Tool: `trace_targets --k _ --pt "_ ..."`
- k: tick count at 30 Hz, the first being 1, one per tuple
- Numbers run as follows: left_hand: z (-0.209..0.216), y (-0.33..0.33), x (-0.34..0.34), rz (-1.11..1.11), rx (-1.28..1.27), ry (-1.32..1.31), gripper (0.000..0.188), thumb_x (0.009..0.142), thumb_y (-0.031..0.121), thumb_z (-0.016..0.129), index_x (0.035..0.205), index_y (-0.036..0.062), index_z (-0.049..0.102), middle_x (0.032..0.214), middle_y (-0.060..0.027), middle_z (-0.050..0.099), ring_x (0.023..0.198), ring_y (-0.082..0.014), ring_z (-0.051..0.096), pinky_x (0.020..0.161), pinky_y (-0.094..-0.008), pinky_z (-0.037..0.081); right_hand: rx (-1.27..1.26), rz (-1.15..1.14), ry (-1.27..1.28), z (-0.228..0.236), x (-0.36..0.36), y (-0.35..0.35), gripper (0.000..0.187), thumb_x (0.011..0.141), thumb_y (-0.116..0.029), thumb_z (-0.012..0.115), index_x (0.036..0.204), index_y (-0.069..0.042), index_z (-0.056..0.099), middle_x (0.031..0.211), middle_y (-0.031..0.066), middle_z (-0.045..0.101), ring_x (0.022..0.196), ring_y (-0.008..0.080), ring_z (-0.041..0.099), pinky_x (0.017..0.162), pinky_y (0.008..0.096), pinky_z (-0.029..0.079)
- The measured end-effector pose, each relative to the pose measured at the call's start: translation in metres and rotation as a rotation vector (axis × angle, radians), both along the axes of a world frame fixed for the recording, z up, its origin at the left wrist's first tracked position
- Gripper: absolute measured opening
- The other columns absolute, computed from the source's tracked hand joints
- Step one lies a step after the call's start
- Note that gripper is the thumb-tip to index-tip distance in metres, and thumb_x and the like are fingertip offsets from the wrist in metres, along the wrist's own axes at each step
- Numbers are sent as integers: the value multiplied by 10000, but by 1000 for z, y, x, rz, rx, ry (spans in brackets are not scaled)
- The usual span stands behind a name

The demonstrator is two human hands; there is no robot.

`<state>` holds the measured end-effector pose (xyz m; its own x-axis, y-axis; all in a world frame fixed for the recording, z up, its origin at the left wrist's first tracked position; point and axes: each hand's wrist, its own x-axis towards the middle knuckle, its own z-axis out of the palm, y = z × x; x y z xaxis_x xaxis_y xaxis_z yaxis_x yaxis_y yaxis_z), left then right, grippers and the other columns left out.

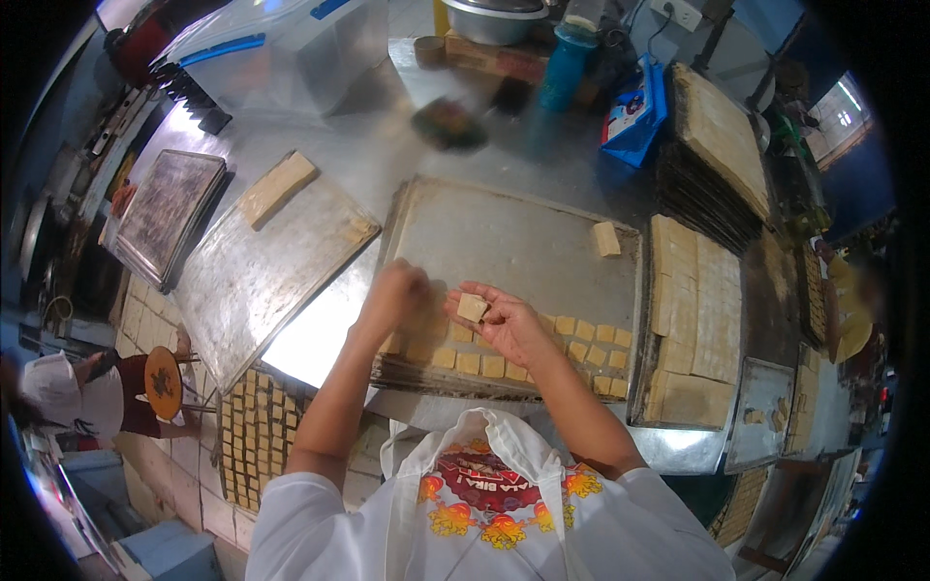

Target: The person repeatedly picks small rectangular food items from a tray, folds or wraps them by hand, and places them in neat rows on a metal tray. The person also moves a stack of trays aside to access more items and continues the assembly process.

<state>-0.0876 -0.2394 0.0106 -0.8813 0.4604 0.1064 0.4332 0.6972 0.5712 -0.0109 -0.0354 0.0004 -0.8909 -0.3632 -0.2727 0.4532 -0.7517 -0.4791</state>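
Note:
My right hand (506,321) is palm up over the metal baking tray (513,223), with a small pale dough square (472,308) resting on its fingers, the thumb beside it. To its left, my left hand (399,293) is curled closed above the tray's left side; whatever its fingers hold, if anything, is hidden. Rows of cut dough squares (492,367) line the near part of the tray, some covered by my hands and forearms. A thicker dough block (606,239) sits alone near the tray's far right corner.
Left lies another tray (247,290) bearing a long dough strip (278,190). Right are a tray of scored dough (715,300) and a tall tray stack (722,136). Behind stand a blue scale (639,114), a teal tumbler (566,73) and a clear bin (300,68). Other people are at both sides.

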Motion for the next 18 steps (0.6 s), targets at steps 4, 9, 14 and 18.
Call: trace_targets --k 4,9,14,18 --pt "17 12 17 17 331 -282 171 776 130 661 895 11 632 813 -142 616 757 -239 612 685 -314 477 170 -4 43 5 -2 -2 439 852 37 448 1280 94 369 1203 199 510 1123 278 523 988 369 422" --pt "30 21 28 35 441 -441 214 770 126 690 921 -9 620 807 -112 636 750 -175 613 671 -287 478 414 -40 118 9 -1 -15 441 827 1 581 1246 58 457 1141 132 564 1033 183 562 897 301 462" --pt "30 14 27 87 385 -415 238 772 136 702 953 3 624 781 -66 650 718 -126 615 649 -265 488 879 -68 278 7 -6 -22 385 796 -58 672 1163 -3 569 1036 64 612 918 112 581 795 231 475" --pt "31 -1 24 110 463 -514 233 775 133 682 958 1 626 795 -68 657 724 -123 613 657 -275 489 755 13 230 8 -9 -26 431 812 8 632 1224 2 507 1058 46 577 898 116 589 782 228 487"
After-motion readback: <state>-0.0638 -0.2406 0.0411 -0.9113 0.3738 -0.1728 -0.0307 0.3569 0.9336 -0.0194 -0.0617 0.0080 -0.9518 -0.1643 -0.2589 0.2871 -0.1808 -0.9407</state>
